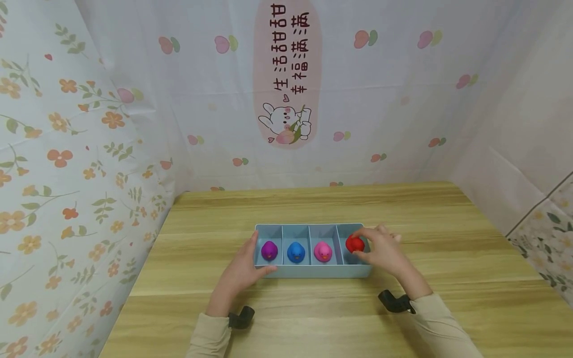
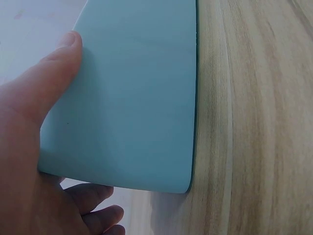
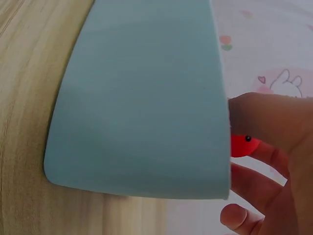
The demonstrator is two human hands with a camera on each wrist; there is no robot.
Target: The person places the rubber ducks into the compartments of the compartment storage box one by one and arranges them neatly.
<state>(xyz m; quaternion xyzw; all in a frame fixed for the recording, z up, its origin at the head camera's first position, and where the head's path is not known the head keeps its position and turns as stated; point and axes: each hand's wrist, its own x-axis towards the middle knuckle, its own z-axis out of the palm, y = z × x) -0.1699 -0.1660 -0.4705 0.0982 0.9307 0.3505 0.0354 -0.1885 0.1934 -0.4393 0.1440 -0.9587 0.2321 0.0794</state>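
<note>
A light blue divided box (image 1: 318,271) lies on the table with its long side toward me. My left hand (image 1: 241,267) grips its left end, the thumb on the front wall and the fingers round the side; the left wrist view shows this thumb (image 2: 61,63) at the rim. Inside the rightmost compartment, my right hand (image 1: 380,248) pinches a red rubber duck (image 1: 355,243) between thumb and fingers. In the right wrist view the box wall partly hides the red duck (image 3: 243,145). Purple (image 1: 269,250), blue (image 1: 296,252) and pink rubber ducks (image 1: 323,251) sit one per compartment leftward.
The wooden table (image 1: 304,318) extends around the box on every side. Behind it hangs a white printed cloth (image 1: 215,114), and a flowered cloth (image 1: 58,199) covers the left side. Each wrist wears a black mount, one on the left (image 1: 241,318) and one on the right (image 1: 396,302).
</note>
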